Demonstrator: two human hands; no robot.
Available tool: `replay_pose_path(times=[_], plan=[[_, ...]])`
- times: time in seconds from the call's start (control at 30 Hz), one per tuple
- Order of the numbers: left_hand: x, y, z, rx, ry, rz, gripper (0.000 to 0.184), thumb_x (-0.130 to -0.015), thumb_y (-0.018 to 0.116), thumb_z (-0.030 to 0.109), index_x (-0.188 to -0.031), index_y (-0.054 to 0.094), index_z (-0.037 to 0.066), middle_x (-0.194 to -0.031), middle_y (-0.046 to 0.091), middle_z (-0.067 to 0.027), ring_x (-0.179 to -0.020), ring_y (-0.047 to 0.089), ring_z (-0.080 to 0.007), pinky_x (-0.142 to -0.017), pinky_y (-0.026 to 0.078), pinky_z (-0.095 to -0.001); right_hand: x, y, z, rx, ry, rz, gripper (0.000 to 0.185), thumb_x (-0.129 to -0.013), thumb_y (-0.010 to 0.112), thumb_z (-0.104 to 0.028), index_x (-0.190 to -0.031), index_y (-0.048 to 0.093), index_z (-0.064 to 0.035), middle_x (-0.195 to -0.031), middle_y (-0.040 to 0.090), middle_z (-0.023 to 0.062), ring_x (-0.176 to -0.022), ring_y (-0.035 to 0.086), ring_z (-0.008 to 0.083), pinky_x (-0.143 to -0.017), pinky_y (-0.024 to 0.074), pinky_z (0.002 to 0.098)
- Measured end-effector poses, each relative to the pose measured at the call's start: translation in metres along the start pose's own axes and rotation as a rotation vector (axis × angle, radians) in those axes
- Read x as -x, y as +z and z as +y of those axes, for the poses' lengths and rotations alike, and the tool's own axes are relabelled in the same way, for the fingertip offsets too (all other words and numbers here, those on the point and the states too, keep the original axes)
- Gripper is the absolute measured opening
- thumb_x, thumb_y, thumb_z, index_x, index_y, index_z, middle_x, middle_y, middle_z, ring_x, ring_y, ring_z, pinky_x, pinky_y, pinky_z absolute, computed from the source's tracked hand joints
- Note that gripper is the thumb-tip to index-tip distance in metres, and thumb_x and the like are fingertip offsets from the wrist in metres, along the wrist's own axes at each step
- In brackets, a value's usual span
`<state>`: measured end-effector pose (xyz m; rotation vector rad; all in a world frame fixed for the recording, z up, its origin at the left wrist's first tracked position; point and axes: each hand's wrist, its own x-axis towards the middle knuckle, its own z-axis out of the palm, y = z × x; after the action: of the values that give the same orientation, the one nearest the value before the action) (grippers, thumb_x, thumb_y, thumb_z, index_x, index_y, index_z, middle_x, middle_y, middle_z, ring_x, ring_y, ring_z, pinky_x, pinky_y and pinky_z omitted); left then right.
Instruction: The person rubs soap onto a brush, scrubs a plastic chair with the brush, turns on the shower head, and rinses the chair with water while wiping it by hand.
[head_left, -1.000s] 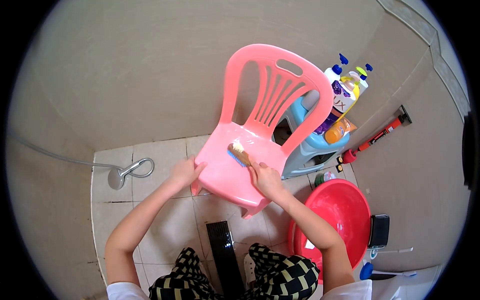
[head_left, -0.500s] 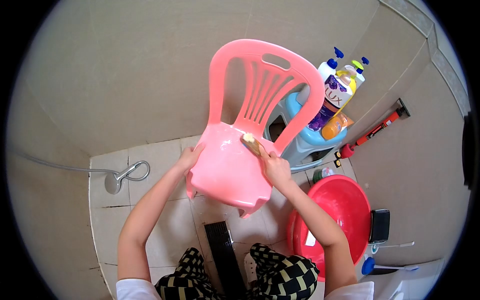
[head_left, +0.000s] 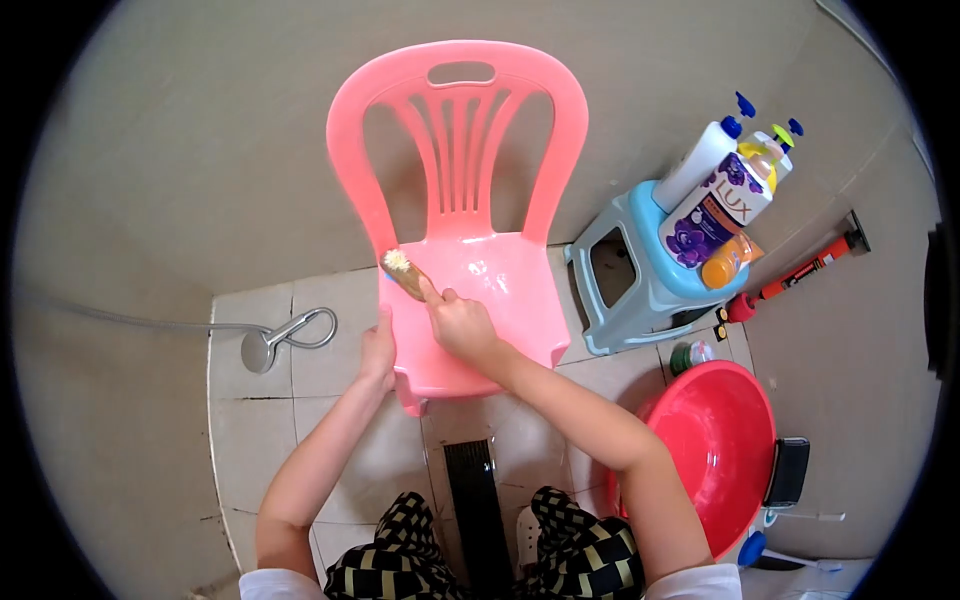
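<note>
A pink plastic chair (head_left: pixel 500 300) faces me on the tiled floor, its slatted back toward the wall and its seat shiny and wet. My right hand (head_left: pixel 462 325) is closed around a wooden scrub brush (head_left: pixel 408 278). Pale bristles show at the brush's tip, which is at the rear left corner of the seat, beside the backrest's base. Against the seat's left side edge, my left hand (head_left: pixel 378 352) is closed on the chair; some of its fingers are hidden by the seat.
At right stands a blue stool (head_left: pixel 620 270) bearing several pump bottles, including a LUX bottle (head_left: pixel 715 215). A red basin (head_left: pixel 725 450) sits nearer me. A shower head (head_left: pixel 260 350) lies on the floor at left. A black drain grate (head_left: pixel 475 520) runs between my feet.
The chair has turned to stand straighter before me. My right hand with the brush has crossed from the seat's right rear to its left rear corner. My left hand stays at the left edge.
</note>
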<state>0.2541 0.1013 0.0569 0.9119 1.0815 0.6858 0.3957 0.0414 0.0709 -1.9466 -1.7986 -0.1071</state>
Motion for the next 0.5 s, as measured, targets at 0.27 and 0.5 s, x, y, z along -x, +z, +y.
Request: replay_pose_path(times=[0.27,0.5], plan=[[0.006,0.011,0.007,0.003,0.034,-0.029,0.055,-0.088,0.043,0.045,-0.089,0.052,-0.009,-0.083,0.059,-0.0131,-0.073,0.056,-0.0153,-0.064,0.047,-0.0295,0.009,-0.024,0.052,0.275,0.110,0.033,0.049,-0.078,0.045,-0.009,-0.126,0.038,-0.0027,-0.071,0.056,0.0149,-0.050,0.058,0.0281,-0.044,0.0473,0.0386],[-0.009,0.003,-0.010,-0.045,0.105,-0.034,0.058,-0.088,0.043,0.047,-0.095,0.052,-0.009,-0.089,0.060,-0.0136,-0.079,0.058,-0.0163,-0.070,0.047,-0.0285,0.035,-0.079,0.076,0.455,0.326,-0.110,0.051,-0.078,0.044,-0.009,-0.127,0.034,0.0005,-0.076,0.056,0.0150,-0.053,0.060,0.0282,-0.046,0.0491,0.0382]])
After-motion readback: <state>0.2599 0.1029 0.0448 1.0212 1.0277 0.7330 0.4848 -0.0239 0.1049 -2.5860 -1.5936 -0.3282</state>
